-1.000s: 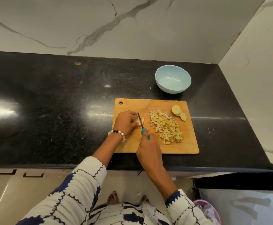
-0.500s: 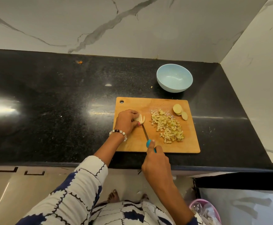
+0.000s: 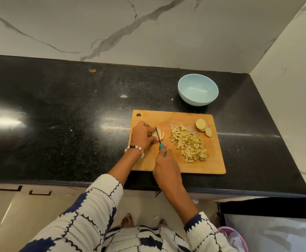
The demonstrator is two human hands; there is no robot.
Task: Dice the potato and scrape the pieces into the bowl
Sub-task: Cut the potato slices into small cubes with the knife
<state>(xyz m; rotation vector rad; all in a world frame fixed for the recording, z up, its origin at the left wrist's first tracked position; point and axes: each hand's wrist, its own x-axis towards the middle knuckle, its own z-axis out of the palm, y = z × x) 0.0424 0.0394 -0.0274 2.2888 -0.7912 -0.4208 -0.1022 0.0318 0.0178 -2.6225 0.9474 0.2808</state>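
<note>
While left hand (image 3: pixel 142 136) pins potato slice (image 3: pixel 159 134), right hand (image 3: pixel 166 167) grips knife (image 3: pixel 160 142).

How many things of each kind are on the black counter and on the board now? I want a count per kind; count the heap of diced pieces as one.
Bowl: 1
Cutting board: 1
Knife: 1
Heap of diced potato: 1
Round potato slices set aside: 3, as far as shows
Potato piece under the knife: 1
Total: 8
</note>
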